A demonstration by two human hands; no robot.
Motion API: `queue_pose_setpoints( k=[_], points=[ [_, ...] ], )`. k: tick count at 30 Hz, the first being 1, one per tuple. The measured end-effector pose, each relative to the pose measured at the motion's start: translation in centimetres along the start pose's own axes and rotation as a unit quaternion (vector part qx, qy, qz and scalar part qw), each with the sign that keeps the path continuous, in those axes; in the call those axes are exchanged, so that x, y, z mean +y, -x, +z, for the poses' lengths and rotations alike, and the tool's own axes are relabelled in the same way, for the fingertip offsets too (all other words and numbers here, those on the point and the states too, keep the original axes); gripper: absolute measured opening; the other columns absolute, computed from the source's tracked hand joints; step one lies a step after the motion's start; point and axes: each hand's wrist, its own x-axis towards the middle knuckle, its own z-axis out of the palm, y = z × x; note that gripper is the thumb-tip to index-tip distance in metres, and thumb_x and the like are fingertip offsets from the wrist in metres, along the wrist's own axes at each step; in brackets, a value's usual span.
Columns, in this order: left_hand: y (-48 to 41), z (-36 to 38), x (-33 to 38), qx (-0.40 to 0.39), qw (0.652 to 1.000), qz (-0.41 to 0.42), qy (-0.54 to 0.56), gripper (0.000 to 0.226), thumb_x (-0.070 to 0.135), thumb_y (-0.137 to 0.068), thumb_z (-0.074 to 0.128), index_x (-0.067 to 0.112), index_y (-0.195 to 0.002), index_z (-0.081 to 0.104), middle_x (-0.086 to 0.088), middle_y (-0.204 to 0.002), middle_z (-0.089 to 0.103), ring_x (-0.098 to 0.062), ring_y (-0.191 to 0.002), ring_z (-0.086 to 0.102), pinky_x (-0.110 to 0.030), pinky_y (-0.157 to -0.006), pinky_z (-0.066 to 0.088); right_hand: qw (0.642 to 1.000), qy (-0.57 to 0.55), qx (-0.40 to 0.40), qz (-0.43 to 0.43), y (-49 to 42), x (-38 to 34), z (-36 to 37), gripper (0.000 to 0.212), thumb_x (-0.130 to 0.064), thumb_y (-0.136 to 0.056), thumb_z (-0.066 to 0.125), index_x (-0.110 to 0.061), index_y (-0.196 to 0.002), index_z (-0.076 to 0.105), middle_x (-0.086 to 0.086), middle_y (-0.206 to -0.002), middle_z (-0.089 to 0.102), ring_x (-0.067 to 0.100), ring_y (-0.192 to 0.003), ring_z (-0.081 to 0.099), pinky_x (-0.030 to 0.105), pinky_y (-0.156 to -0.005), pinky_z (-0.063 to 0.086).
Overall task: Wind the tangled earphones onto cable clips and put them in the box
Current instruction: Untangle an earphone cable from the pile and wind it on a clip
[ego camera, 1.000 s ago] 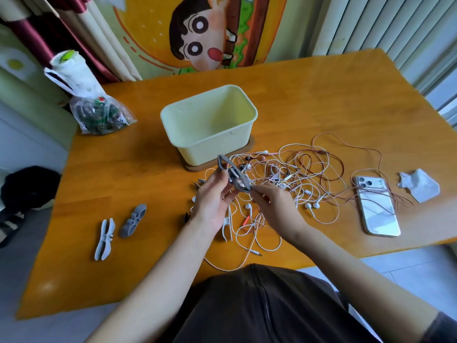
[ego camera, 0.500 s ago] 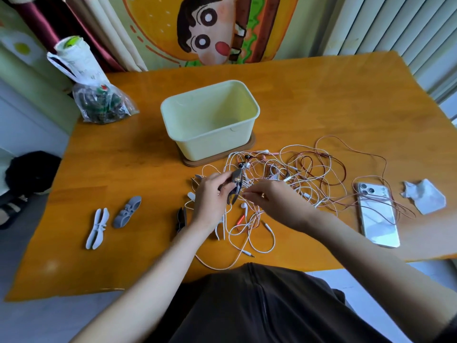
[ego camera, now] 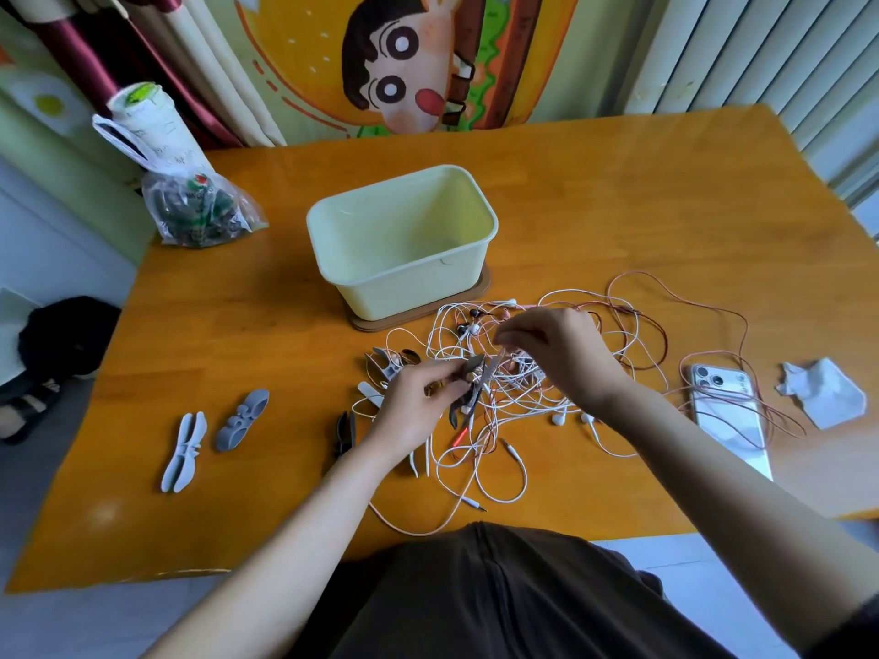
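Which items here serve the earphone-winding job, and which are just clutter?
Job: tangled white and reddish earphone cables; dark grey cable clip in the left hand; spare grey plastic clips; pale green plastic box.
Lying about: white smartphone; crumpled white tissue; clear plastic bag.

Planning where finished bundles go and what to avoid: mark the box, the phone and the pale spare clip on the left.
box (ego camera: 414, 297), head view, front wall.
phone (ego camera: 727, 420), head view, middle of its back.
pale cable clip (ego camera: 184, 451), head view, its centre.
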Motion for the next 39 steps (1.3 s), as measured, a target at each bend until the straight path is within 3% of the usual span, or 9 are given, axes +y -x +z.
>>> queue_pose_setpoints(
  k=[4,14,20,24,28,32,35,37,39],
  points=[
    [0.1,0.0,0.5,-0.046,0.998,-0.01,0.043,0.036,0.01,-0.089,0.062,0.013,-0.124,0.062,0.01,-0.113,0.065,0.005,-0.108,0.057,-0.009,-0.093,0.042,1.0,-0.007,0.005,0.008,0.0,0.5,0.1,0.012,-0.009,-0.088,0.062,-0.007,-0.088,0.074,-0.002,-0.075,0.064,-0.001,-0.065,0.056,0.001,-0.058,0.039],
    [0.2,0.2,1.0,-0.106,0.993,-0.031,0.034,0.03,0.013,-0.092,0.058,0.018,-0.122,0.063,0.013,-0.117,0.065,0.016,-0.104,0.055,-0.002,-0.088,0.04,0.999,-0.025,0.045,-0.005,0.6,0.2,0.1,0.012,-0.008,-0.088,0.063,-0.006,-0.091,0.074,-0.008,-0.08,0.063,-0.004,-0.071,0.056,0.0,-0.067,0.039],
    [0.7,0.0,1.5,-0.136,0.983,-0.077,0.093,0.028,0.019,-0.093,0.057,0.015,-0.119,0.065,0.007,-0.116,0.069,-0.002,-0.112,0.06,-0.019,-0.099,0.043,0.997,-0.04,0.058,0.009,0.8,0.6,0.3,0.012,-0.008,-0.088,0.062,-0.008,-0.092,0.074,0.003,-0.085,0.071,0.015,-0.077,0.066,0.012,-0.067,0.047],
    [0.9,-0.4,2.0,-0.17,0.968,-0.119,0.139,0.023,0.022,-0.094,0.052,0.017,-0.11,0.068,0.005,-0.108,0.072,-0.005,-0.106,0.063,-0.015,-0.087,0.044,0.995,-0.071,0.071,0.021,0.9,0.5,0.5,0.012,-0.011,-0.089,0.062,-0.008,-0.093,0.073,0.004,-0.085,0.07,0.013,-0.076,0.064,0.012,-0.067,0.047],
    [1.1,-0.5,2.3,-0.167,0.943,-0.154,0.244,0.02,0.017,-0.095,0.047,0.016,-0.101,0.066,0.007,-0.091,0.073,-0.007,-0.092,0.065,-0.017,-0.078,0.048,0.992,-0.097,0.07,0.042,0.7,0.1,0.7,0.014,-0.013,-0.091,0.058,-0.008,-0.094,0.071,-0.002,-0.082,0.066,-0.003,-0.071,0.058,0.005,-0.065,0.041],
    [1.2,-0.8,2.4,-0.166,0.936,-0.157,0.266,0.02,0.016,-0.095,0.046,0.015,-0.102,0.065,0.007,-0.087,0.074,-0.007,-0.088,0.066,-0.019,-0.077,0.049,0.993,-0.098,0.042,0.043,0.6,-0.3,0.6,0.016,-0.009,-0.096,0.048,-0.014,-0.089,0.062,-0.004,-0.085,0.061,0.001,-0.075,0.055,0.004,-0.065,0.039],
    [1.4,-1.2,2.3,-0.171,0.945,-0.159,0.231,0.022,0.015,-0.097,0.044,0.02,-0.1,0.066,0.011,-0.089,0.074,-0.004,-0.092,0.066,-0.017,-0.079,0.047,0.997,-0.071,-0.007,0.036,0.9,0.1,0.3,0.014,-0.023,-0.096,0.051,-0.019,-0.091,0.063,-0.008,-0.087,0.055,0.003,-0.079,0.051,0.005,-0.065,0.036],
    [1.4,-1.5,2.3,-0.177,0.949,-0.156,0.206,0.022,0.018,-0.097,0.045,0.021,-0.1,0.066,0.012,-0.092,0.073,-0.002,-0.094,0.065,-0.018,-0.083,0.044,0.996,-0.066,-0.046,0.04,1.2,0.3,0.1,0.023,-0.045,-0.082,0.057,-0.023,-0.088,0.064,-0.011,-0.085,0.051,0.003,-0.08,0.048,0.01,-0.064,0.036],
    [1.4,-1.6,2.3,-0.178,0.952,-0.16,0.189,0.021,0.019,-0.097,0.046,0.023,-0.1,0.067,0.014,-0.095,0.073,0.001,-0.097,0.064,-0.018,-0.087,0.042,0.996,-0.052,-0.066,0.019,1.3,0.5,-0.1,0.024,-0.048,-0.072,0.062,-0.027,-0.083,0.065,-0.009,-0.084,0.051,0.008,-0.082,0.048,0.012,-0.065,0.037]
  ],
)
